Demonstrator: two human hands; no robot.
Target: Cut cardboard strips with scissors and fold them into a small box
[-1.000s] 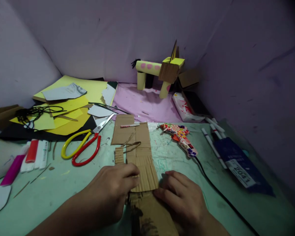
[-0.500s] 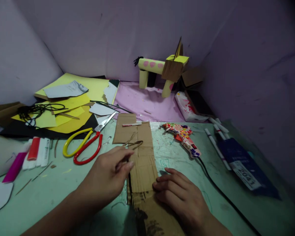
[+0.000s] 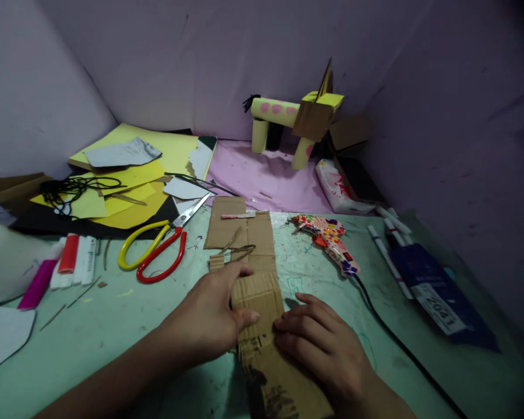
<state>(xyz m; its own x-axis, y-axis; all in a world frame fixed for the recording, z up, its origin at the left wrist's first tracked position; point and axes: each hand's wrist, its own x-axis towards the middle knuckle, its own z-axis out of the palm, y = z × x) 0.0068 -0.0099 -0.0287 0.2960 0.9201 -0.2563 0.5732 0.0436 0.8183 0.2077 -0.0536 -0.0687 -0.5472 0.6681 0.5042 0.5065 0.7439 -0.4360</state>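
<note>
A long brown cardboard strip (image 3: 262,337) with dark printing lies in front of me. My left hand (image 3: 209,311) is closed around its left edge, thumb on top, index finger along the far end; the other fingers are hidden. On the right edge rests my right hand (image 3: 327,343), its fingers stretched out and lying loosely on the cardboard. Just beyond lie another flat cardboard piece (image 3: 259,233) and thin torn cardboard shreds (image 3: 244,251). A narrow white-and-pink strip (image 3: 238,216) is on top of that piece.
Scissors (image 3: 179,227) with yellow and red handles lie left, near markers (image 3: 86,262) and yellow paper (image 3: 135,180). At right are a patterned glue gun (image 3: 327,238) with a black cord and a blue packet (image 3: 441,285). A cardboard-and-paper animal (image 3: 283,113) stands at the back.
My left hand has gone from a pinch beside the cardboard strip to a hold around its left edge, thumb on top. My right hand stays nearly still. The view has shifted slightly.
</note>
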